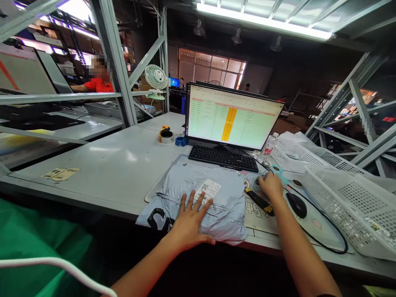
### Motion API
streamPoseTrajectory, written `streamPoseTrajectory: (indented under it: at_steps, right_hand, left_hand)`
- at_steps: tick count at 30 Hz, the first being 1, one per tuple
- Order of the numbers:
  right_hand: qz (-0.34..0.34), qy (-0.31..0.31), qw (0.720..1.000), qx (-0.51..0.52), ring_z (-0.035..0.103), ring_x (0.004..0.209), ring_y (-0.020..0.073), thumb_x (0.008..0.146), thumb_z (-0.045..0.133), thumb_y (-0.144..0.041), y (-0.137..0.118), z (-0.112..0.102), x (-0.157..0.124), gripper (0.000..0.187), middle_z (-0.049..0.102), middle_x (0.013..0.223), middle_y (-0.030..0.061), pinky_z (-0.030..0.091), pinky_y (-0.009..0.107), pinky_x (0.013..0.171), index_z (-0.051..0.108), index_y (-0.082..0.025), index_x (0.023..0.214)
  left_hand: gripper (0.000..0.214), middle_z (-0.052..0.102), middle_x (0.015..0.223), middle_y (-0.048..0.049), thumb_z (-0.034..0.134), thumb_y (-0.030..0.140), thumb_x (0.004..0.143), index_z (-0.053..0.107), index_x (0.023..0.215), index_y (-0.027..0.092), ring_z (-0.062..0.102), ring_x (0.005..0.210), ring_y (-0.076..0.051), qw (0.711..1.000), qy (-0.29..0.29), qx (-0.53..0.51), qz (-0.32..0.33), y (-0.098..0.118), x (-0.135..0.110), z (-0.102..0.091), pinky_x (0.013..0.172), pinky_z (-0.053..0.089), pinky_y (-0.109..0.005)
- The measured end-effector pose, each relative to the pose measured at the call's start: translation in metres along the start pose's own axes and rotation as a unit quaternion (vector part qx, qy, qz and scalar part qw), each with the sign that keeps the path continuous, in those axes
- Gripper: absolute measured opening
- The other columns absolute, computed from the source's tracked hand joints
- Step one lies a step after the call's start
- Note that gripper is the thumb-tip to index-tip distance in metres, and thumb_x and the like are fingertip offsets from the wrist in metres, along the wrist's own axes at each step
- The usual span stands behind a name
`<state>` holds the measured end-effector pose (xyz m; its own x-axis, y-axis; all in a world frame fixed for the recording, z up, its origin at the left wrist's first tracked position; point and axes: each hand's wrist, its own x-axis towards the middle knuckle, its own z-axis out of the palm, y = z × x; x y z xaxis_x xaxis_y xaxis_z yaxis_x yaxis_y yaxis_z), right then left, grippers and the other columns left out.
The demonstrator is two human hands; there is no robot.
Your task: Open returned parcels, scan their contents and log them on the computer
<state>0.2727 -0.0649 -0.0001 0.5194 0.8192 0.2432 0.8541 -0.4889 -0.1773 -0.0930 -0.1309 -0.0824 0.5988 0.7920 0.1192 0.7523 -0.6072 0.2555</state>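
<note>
- My left hand (188, 225) lies flat on a pale blue plastic mailer (224, 210), at the front edge of the desk (102, 165), its fingers (193, 204) spread just below a QR-code label (207, 190).
- My right hand (271, 185) curls over a small grey object (261, 177), fingers together; I cannot tell whether they grip it.
- A yellow-and-black utility knife (259, 201) lies just beside that hand, with a black mouse (296, 205) to its right.
</note>
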Motion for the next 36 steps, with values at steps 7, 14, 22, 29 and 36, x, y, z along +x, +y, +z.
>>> streamPoseTrajectory:
  at_steps: [7,14,22,29,36]
  right_hand:
    - [-0.103,-0.003,0.991,0.086,0.054,0.138,0.0285,0.103,0.043,-0.030,-0.081,0.053,0.046,0.054,0.060,0.152,0.0190,0.041,0.036,0.116,0.054,-0.009,0.152]
    - [-0.068,0.025,0.993,0.089,0.028,0.156,0.0390,0.100,0.046,-0.030,-0.094,0.100,0.042,0.066,0.040,0.167,0.0256,0.023,0.053,0.126,0.039,-0.004,0.161]
    - [-0.067,0.006,0.995,0.074,0.026,0.158,0.0400,0.104,0.040,-0.037,-0.092,0.097,0.039,0.069,0.044,0.165,0.0263,0.020,0.056,0.126,0.035,-0.004,0.164]
    - [-0.123,-0.049,0.988,0.076,0.038,0.154,0.0396,0.103,0.050,-0.058,-0.100,0.066,0.043,0.074,0.055,0.157,0.0227,0.021,0.063,0.126,0.043,-0.015,0.163]
    - [-0.168,-0.095,0.978,0.075,0.066,0.129,0.0321,0.105,0.049,-0.039,-0.025,0.027,-0.025,0.053,0.069,0.143,0.0176,0.049,0.042,0.109,0.057,-0.018,0.152]
  left_hand:
    - [0.128,0.023,0.177,-0.0147,0.066,0.098,0.069,0.033,0.171,0.029,0.010,0.163,-0.053,0.998,0.054,0.039,-0.004,0.000,0.008,0.011,0.127,0.005,-0.079]
    - [0.126,0.024,0.178,-0.0119,0.060,0.101,0.070,0.030,0.171,0.032,0.013,0.163,-0.051,0.993,0.102,0.056,0.013,-0.010,0.005,0.026,0.129,0.008,-0.076]
    - [0.128,0.020,0.178,-0.0117,0.060,0.101,0.069,0.029,0.171,0.032,0.009,0.164,-0.050,0.996,0.084,0.044,0.006,-0.007,0.005,0.023,0.129,0.005,-0.076]
    - [0.134,0.015,0.179,-0.0146,0.067,0.099,0.064,0.028,0.172,0.029,0.003,0.164,-0.050,0.999,0.034,0.032,-0.009,0.000,0.005,0.008,0.129,0.004,-0.077]
    - [0.127,0.004,0.180,-0.0156,0.098,0.042,0.066,0.025,0.170,0.042,0.000,0.163,-0.050,0.996,-0.035,0.072,0.040,-0.002,-0.004,-0.010,0.126,0.005,-0.079]
